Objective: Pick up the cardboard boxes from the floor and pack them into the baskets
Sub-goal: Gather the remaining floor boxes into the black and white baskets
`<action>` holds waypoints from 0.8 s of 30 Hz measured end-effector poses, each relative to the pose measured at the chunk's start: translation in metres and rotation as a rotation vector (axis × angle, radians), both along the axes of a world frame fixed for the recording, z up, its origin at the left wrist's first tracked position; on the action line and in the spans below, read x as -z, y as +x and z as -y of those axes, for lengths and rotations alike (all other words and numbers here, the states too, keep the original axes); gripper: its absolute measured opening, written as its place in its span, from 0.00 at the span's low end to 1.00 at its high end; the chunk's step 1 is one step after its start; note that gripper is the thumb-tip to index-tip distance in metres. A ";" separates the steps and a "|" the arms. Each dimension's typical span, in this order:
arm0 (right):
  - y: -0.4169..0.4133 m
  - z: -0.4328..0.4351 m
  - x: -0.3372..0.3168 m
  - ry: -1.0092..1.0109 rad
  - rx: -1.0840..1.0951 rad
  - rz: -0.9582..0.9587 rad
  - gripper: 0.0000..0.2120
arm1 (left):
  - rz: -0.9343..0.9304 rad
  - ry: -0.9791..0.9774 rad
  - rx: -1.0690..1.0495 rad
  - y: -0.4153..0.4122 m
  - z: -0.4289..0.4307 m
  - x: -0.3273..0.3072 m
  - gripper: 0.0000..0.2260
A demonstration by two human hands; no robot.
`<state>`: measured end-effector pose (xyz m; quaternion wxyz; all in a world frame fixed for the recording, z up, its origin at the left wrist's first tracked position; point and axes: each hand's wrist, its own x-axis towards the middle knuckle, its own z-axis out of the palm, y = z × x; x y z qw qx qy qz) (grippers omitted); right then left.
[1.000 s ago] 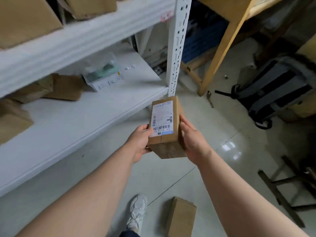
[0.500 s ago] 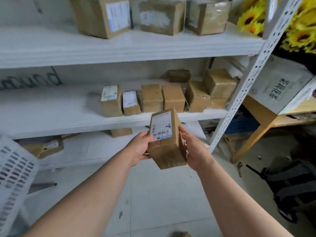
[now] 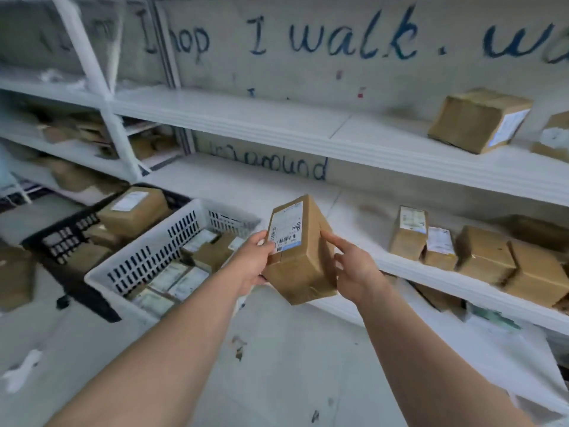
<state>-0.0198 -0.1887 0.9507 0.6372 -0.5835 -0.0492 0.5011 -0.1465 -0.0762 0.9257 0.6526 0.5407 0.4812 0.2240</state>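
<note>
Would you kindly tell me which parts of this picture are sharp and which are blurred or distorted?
Head view: the box, held by the left hand and right hand, is fairly sharp; the black basket and shelves at left are smeared with blur; the white post leans, likely from wide-angle distortion; the light is soft, with no glare.

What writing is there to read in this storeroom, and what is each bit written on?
"hop" and "I walk.": blue handwriting on the wall, cut off at both sides.
Blue scrawl lower on that wall: not legible.
Shipping label on the held box: barcode visible, print too small.
Labels on shelf boxes and basket boxes: blurred.
</note>
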 end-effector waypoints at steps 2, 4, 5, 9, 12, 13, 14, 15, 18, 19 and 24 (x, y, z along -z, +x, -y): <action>-0.052 -0.046 0.001 -0.012 -0.052 -0.029 0.15 | -0.008 -0.006 -0.075 -0.060 -0.036 -0.004 0.17; -0.105 -0.089 0.001 -0.015 -0.112 -0.049 0.18 | -0.024 -0.012 -0.139 -0.120 -0.071 -0.005 0.17; -0.131 -0.109 0.003 -0.015 -0.123 -0.060 0.18 | -0.030 -0.016 -0.170 -0.149 -0.088 -0.005 0.18; -0.223 -0.172 0.007 -0.024 -0.219 -0.077 0.09 | -0.103 0.005 -0.253 -0.254 -0.142 0.000 0.18; -0.271 -0.208 0.011 -0.006 -0.286 -0.105 0.14 | -0.152 0.017 -0.287 -0.310 -0.171 0.007 0.16; -0.282 -0.218 0.011 -0.013 -0.285 -0.105 0.12 | -0.151 0.007 -0.301 -0.323 -0.178 0.009 0.15; -0.291 -0.229 0.012 -0.025 -0.275 -0.099 0.11 | -0.147 -0.006 -0.318 -0.334 -0.186 0.011 0.15; -0.299 -0.240 0.014 -0.038 -0.276 -0.095 0.12 | -0.143 -0.017 -0.332 -0.343 -0.194 0.014 0.14; -0.319 -0.278 0.022 -0.065 -0.304 -0.089 0.18 | -0.151 -0.045 -0.357 -0.363 -0.220 0.025 0.14; -0.324 -0.290 0.025 -0.083 -0.303 -0.086 0.19 | -0.158 -0.045 -0.356 -0.368 -0.229 0.028 0.15; -0.340 -0.357 0.035 -0.047 -0.305 -0.145 0.15 | -0.261 -0.015 -0.371 -0.381 -0.292 0.036 0.15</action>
